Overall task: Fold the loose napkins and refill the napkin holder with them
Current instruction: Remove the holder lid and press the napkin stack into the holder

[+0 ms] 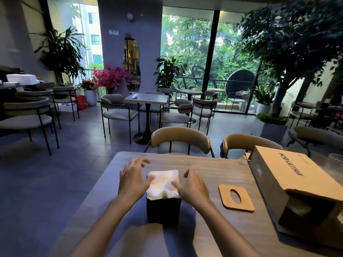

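Observation:
A black square napkin holder stands on the wooden table, filled to the top with white napkins that bulge above its rim. My left hand is at the left side of the stack, thumb touching the napkins, fingers spread and relaxed. On the right side, my right hand has its thumb pressing on the napkins and its fingers loosely raised. The holder's wooden lid, with an oval slot, lies flat on the table to the right.
A long cardboard box lies on its side at the table's right, its open end facing me. Two tan-backed chairs stand at the far edge. Other tables, chairs and plants fill the room beyond.

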`<state>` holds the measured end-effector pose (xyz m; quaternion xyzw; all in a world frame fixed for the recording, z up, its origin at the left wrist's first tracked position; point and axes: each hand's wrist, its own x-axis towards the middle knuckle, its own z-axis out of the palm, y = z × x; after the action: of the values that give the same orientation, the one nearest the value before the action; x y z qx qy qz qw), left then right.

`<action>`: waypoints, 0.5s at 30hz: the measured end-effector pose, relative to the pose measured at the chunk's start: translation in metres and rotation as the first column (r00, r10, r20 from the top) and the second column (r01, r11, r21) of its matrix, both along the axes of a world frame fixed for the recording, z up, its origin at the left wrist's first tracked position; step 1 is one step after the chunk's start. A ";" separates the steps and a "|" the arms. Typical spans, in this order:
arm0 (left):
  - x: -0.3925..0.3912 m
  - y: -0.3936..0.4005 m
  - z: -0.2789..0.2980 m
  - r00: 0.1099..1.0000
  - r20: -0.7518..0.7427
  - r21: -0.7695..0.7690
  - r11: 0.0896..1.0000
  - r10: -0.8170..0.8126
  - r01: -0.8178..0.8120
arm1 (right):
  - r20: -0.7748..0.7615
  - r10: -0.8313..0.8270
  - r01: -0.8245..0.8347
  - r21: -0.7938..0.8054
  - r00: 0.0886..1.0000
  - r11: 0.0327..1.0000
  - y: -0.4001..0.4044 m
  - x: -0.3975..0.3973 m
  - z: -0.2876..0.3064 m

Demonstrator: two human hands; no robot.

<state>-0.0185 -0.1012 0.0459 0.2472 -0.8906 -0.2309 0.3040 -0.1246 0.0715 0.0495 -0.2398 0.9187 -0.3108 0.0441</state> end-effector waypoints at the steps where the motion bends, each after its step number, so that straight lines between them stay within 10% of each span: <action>1: 0.002 0.003 0.005 0.994 -0.039 -0.105 0.990 -0.101 0.096 | -0.112 0.026 -0.033 -0.063 0.993 0.997 0.001 0.000 0.004; 6: 0.000 0.016 0.026 0.883 0.294 -0.195 0.882 -0.365 0.430 | -0.460 0.371 -0.405 0.028 0.806 0.914 -0.003 0.009 0.033; 15: -0.006 0.008 0.014 0.819 0.512 -0.363 0.799 -0.258 0.479 | -0.210 0.639 -0.533 0.395 0.740 0.748 0.000 0.015 0.036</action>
<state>-0.0242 -0.0936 0.0599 0.0267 -0.9951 0.0009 0.0947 -0.1100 0.0710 0.0858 -0.5586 0.8245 -0.0875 0.0222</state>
